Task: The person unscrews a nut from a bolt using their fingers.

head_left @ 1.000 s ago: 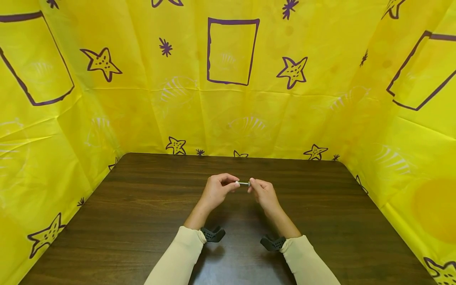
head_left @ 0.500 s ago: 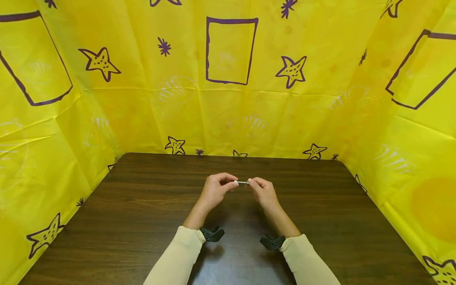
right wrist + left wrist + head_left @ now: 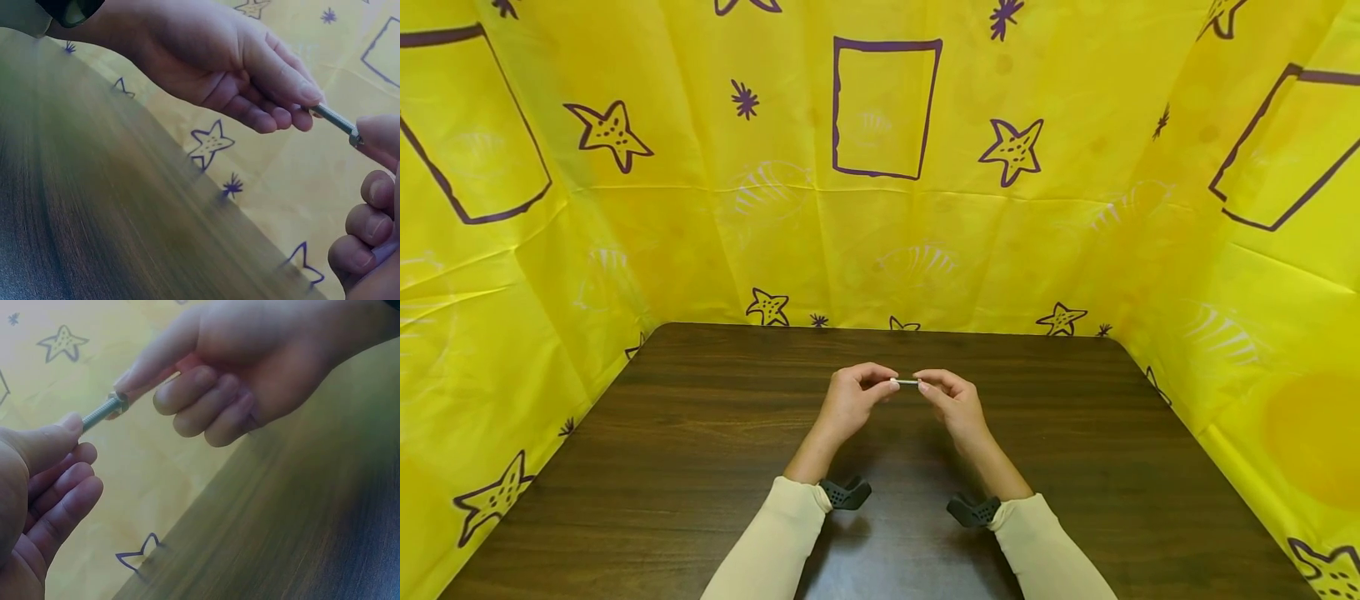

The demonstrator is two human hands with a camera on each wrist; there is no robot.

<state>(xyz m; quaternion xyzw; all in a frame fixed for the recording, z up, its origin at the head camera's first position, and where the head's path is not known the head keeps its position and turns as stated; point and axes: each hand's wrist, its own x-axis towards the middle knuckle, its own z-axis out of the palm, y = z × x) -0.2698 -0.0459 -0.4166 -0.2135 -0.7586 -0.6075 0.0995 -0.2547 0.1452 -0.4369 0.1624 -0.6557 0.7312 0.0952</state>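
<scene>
A slim silver bolt [image 3: 906,382] with a threaded shank lies level between my two hands, above the table. My left hand [image 3: 847,402] pinches one end of it between thumb and fingers, which hide that end. On the opposite end sits a hex nut [image 3: 117,403], with the bolt's tip just showing at its face. The thumb and index finger of my right hand [image 3: 957,406] pinch at this nut. In the right wrist view, the nut [image 3: 355,137] is right at the right thumb's tip, while the other right fingers stay curled below.
A dark wood-grain table [image 3: 700,467] spreads below both hands. Yellow cloth [image 3: 925,225] printed with purple stars and frames hangs behind it and along both sides. Each wrist wears a dark band [image 3: 846,493] at the sleeve's edge.
My right hand has shifted slightly left and its index finger and thumb have moved around the nut. Less of the bolt shows between the hands. The left hand has barely moved, keeping its pinch.
</scene>
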